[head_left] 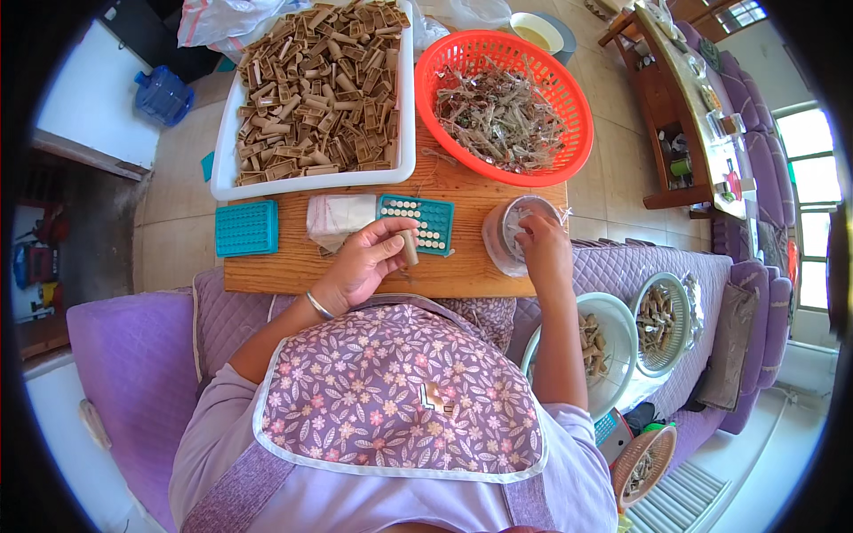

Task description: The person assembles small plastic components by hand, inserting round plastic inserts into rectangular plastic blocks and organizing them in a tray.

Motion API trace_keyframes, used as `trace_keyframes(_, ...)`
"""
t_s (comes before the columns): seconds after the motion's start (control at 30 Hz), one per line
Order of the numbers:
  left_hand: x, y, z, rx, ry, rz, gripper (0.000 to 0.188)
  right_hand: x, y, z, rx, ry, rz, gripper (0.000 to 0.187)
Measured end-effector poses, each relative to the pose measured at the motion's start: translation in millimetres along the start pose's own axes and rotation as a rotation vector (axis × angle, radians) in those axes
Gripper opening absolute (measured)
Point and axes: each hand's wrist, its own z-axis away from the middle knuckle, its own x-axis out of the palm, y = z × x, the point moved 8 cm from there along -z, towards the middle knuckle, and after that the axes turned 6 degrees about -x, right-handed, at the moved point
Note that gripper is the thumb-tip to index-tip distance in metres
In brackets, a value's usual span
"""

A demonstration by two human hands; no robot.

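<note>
My left hand [362, 266] is closed around a small tan, hollow-looking cylinder [410, 248], held upright over the near side of the wooden table. A teal pegboard-like tray [442, 211] with rows of small round cream pieces lies just beyond it. Next to that tray is a folded whitish cloth or bag [340, 213]. My right hand [544, 244] dips its fingers into the mouth of a translucent tub [503, 253]. Those fingers are drawn together; whatever they pinch is hidden or too small to name. Whitish, clear material shows inside the tub.
A white bin [313, 183] heaped with tan half-shell pieces stands at the table's far left, a red basket [579, 133] of tangled clear-and-brown bits at far right. A second teal tray [247, 228] sits at the left edge. Pale basins [626, 329] are on the sofa to the right.
</note>
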Motion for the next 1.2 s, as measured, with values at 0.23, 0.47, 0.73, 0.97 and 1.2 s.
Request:
trace_keyframes(0.23,1,-1,2,-0.001,0.005,0.055,0.021,54,32,-22,0.026,-0.275,0.248,0.014)
trace_keyframes(0.47,-3,-2,3,0.023,-0.068,0.047,0.020,40,28,-22,-0.034,-0.159,0.194,0.014)
trace_keyframes(0.73,15,-6,3,-0.060,-0.076,0.068,0.023,8,9,-3,0.079,-0.037,0.013,0.010)
trace_keyframes(0.97,25,-11,-2,-0.092,-0.134,0.079,0.023,-1,-12,10,-0.080,0.203,-0.067,0.017)
trace_keyframes(1.2,18,-15,-4,-0.105,-0.062,0.068,0.027,6,-76,14,-0.137,0.056,-0.473,0.012)
